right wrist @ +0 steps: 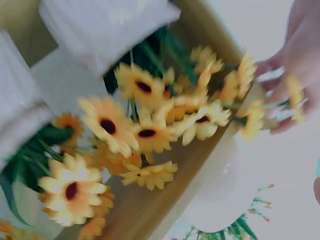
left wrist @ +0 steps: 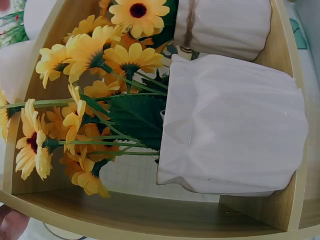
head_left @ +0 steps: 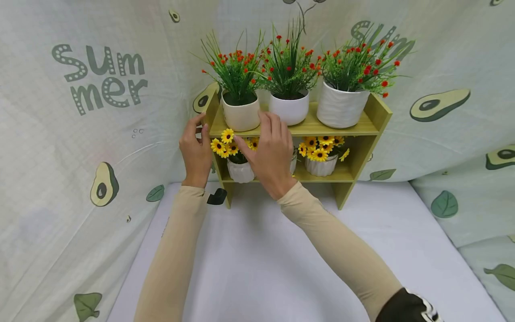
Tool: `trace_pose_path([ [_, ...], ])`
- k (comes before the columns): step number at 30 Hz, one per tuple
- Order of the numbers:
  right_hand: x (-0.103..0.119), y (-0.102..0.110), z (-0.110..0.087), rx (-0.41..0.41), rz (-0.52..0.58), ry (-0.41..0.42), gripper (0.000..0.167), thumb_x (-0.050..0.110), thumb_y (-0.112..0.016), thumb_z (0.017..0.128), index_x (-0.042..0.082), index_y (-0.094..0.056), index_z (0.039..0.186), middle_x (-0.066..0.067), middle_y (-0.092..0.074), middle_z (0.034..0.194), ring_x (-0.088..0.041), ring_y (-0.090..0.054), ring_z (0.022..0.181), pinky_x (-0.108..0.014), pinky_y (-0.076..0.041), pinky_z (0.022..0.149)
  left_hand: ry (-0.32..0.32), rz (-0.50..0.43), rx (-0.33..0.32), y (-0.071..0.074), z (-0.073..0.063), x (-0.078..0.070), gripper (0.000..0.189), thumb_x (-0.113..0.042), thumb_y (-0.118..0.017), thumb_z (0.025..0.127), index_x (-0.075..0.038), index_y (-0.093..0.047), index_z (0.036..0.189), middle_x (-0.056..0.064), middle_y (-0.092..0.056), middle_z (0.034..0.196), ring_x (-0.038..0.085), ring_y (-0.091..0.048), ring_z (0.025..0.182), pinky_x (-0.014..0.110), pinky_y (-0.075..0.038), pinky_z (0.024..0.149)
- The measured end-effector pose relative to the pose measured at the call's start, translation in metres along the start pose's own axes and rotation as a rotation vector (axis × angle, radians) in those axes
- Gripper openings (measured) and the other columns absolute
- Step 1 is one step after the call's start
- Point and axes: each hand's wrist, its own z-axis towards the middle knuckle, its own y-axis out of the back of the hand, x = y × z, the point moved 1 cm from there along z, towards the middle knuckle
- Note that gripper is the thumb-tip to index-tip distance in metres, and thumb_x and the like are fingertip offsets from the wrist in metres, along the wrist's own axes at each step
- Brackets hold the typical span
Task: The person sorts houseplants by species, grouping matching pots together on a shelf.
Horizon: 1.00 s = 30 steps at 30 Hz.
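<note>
A small wooden two-tier shelf (head_left: 334,130) stands against the cloth backdrop. My left hand (head_left: 196,152) is at its left side panel, fingers loosely bent by the panel's front edge; whether they press on it is unclear. In front of the upper board, my right hand (head_left: 271,154) reaches up with fairly straight fingers beside a cream pot (head_left: 240,115) of red-flowered grass. Its thumb is spread near yellow daisy-like flowers (head_left: 219,147), which grow from a white pleated pot (left wrist: 230,125) on the lower tier. The right hand partly hides a middle lower pot.
Two more red-flowered plants stand on top, in a white pot (head_left: 289,109) and a ribbed white pot (head_left: 342,107). Another yellow-flowered pot (head_left: 321,165) sits lower right. A white tabletop (head_left: 257,268) lies in front; a dark object (head_left: 217,197) shows by the left wrist.
</note>
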Motion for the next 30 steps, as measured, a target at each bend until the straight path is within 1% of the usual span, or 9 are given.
trace_pose_path([
  [4,-0.01,0.017,-0.036,-0.027,0.099,0.036,0.061,0.042,-0.082,0.092,-0.002,-0.067,0.132,-0.018,-0.066,0.127,-0.037,-0.061,0.11,-0.049,-0.051,0.095,0.008,-0.006,0.008,-0.001,0.0,-0.001,0.033,-0.014,-0.059,0.11,0.001,-0.065,0.139,0.02,-0.07,0.131,0.035,-0.069,0.105,0.028,-0.052,0.08],
  [6,-0.017,0.025,-0.056,-0.019,0.147,0.039,0.056,0.035,-0.084,0.091,-0.001,-0.068,0.13,-0.018,-0.066,0.124,-0.037,-0.061,0.107,-0.049,-0.051,0.093,0.01,-0.007,0.011,-0.001,0.0,0.0,0.034,-0.014,-0.059,0.11,0.001,-0.065,0.139,0.019,-0.07,0.132,0.034,-0.068,0.106,0.029,-0.052,0.081],
  [9,-0.029,0.034,-0.085,0.006,0.196,0.035,0.051,0.028,-0.085,0.089,-0.001,-0.069,0.128,-0.017,-0.068,0.123,-0.037,-0.063,0.108,-0.051,-0.051,0.093,0.014,-0.008,0.011,0.0,0.001,0.001,0.034,-0.015,-0.058,0.11,0.001,-0.065,0.139,0.019,-0.07,0.131,0.032,-0.068,0.107,0.029,-0.052,0.081],
  [13,-0.045,0.043,-0.119,0.036,0.197,0.023,0.048,0.025,-0.086,0.086,-0.002,-0.071,0.122,-0.017,-0.069,0.118,-0.037,-0.064,0.104,-0.053,-0.053,0.089,0.033,-0.016,0.013,0.001,0.002,0.002,0.034,-0.013,-0.058,0.11,-0.001,-0.064,0.141,0.016,-0.069,0.135,0.031,-0.068,0.108,0.032,-0.052,0.082],
  [18,-0.067,0.047,-0.155,0.076,0.175,-0.013,0.043,0.019,-0.088,0.083,0.0,-0.072,0.118,-0.016,-0.071,0.113,-0.035,-0.066,0.099,-0.052,-0.053,0.085,0.03,-0.01,0.05,0.006,-0.002,0.007,0.04,-0.008,-0.056,0.11,-0.003,-0.058,0.149,0.016,-0.064,0.144,0.035,-0.067,0.111,0.043,-0.056,0.087],
  [21,-0.08,0.049,-0.173,0.087,0.156,-0.039,0.04,0.016,-0.088,0.083,0.0,-0.073,0.117,-0.015,-0.072,0.11,-0.035,-0.067,0.1,-0.053,-0.054,0.086,0.022,-0.005,0.082,0.01,-0.008,0.013,0.047,-0.005,-0.055,0.11,-0.004,-0.051,0.156,0.017,-0.061,0.149,0.037,-0.066,0.119,0.048,-0.056,0.097],
  [23,-0.089,0.052,-0.182,0.092,0.138,-0.055,0.039,0.015,-0.088,0.083,0.0,-0.073,0.116,-0.015,-0.072,0.109,-0.036,-0.068,0.101,-0.053,-0.054,0.086,0.029,-0.011,0.1,0.013,-0.015,0.017,0.051,-0.004,-0.054,0.11,-0.005,-0.046,0.16,0.019,-0.06,0.148,0.037,-0.065,0.121,0.05,-0.055,0.1],
  [26,-0.102,0.058,-0.193,0.104,0.109,-0.076,0.038,0.013,-0.089,0.083,0.0,-0.072,0.114,-0.015,-0.072,0.109,-0.035,-0.068,0.099,-0.052,-0.053,0.084,0.052,-0.011,0.12,0.017,-0.028,0.024,0.054,-0.004,-0.054,0.11,-0.006,-0.041,0.162,0.02,-0.062,0.147,0.038,-0.066,0.118,0.051,-0.055,0.097],
  [30,-0.123,0.065,-0.204,0.122,0.065,-0.094,0.037,0.011,-0.089,0.083,-0.001,-0.072,0.114,-0.015,-0.072,0.109,-0.033,-0.067,0.093,-0.049,-0.052,0.079,0.099,0.002,0.138,0.023,-0.051,0.037,0.052,-0.007,-0.055,0.11,-0.005,-0.043,0.161,0.018,-0.063,0.146,0.038,-0.067,0.115,0.053,-0.056,0.094],
])
